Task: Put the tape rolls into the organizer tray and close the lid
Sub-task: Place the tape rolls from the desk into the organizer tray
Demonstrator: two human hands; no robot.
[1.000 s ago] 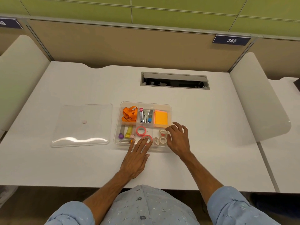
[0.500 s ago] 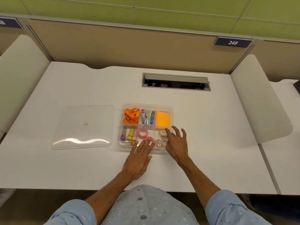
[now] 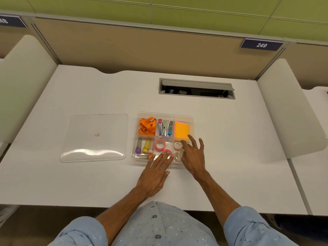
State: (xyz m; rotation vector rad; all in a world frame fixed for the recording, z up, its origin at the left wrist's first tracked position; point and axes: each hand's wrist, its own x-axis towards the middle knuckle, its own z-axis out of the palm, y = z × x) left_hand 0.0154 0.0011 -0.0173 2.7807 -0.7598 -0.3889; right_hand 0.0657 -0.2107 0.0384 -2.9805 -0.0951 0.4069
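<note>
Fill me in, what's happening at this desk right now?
A person is sorting tape rolls into a clear organizer tray. The left hand lies flat with its fingers on a pink tape roll at the tray's near edge; another pink roll sits just behind it. The right hand is spread open beside the small white rolls, gripping nothing. The clear lid lies on the desk to the tray's left, so the tray is not yet closed.

A pale blue patterned button shirt (image 3: 159, 226), its sleeves (image 3: 248, 228) rolled above bare forearms.
</note>
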